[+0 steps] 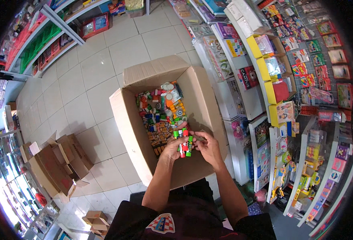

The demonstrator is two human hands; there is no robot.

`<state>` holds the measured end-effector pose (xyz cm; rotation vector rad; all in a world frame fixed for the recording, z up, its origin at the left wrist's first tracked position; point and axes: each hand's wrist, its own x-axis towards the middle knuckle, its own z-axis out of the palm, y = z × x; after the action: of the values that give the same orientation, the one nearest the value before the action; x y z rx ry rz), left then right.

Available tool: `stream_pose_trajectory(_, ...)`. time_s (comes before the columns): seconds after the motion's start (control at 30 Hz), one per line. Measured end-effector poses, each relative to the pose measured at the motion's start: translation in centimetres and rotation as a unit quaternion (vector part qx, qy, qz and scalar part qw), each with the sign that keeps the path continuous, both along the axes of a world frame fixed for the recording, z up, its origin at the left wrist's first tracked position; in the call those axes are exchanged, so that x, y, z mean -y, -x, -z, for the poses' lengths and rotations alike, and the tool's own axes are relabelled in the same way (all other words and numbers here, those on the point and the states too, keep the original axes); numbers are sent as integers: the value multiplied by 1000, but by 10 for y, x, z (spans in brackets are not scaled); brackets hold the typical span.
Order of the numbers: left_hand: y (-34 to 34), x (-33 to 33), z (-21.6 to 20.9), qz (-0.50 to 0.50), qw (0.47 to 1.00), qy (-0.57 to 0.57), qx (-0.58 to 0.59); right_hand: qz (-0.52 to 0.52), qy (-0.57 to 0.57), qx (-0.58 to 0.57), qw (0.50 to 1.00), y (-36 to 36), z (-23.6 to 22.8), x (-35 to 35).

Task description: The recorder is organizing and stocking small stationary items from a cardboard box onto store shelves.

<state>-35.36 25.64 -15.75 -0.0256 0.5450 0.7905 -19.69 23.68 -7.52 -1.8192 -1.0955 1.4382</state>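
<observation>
I see an open cardboard box (200, 104) on the tiled floor (76, 92), between my hands and the far shelves. Its bottom holds a loose heap of small items (160, 114): red, green, blue, orange pieces and white round caps; too small to identify. My left hand (172, 148) and right hand (208, 146) meet over the box's near end, fingers curled and pinching a bundle of sticks (185, 143), red and green-tipped. Exact stick count hidden by fingers. Flattened boxes (56, 164) lie left on the floor. A stocked rack (280, 80) stands right, contents blurred at the rim.
</observation>
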Motion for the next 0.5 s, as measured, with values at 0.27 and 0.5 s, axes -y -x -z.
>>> stream_pose_trajectory(0.27,-32,30,-60,69,996,-45,-20,51,-3,-37,998,-29,-47,31)
stream_pose_trajectory(0.5,-72,80,-102,98,994,-41,-29,119,83,-104,984,-71,-59,94)
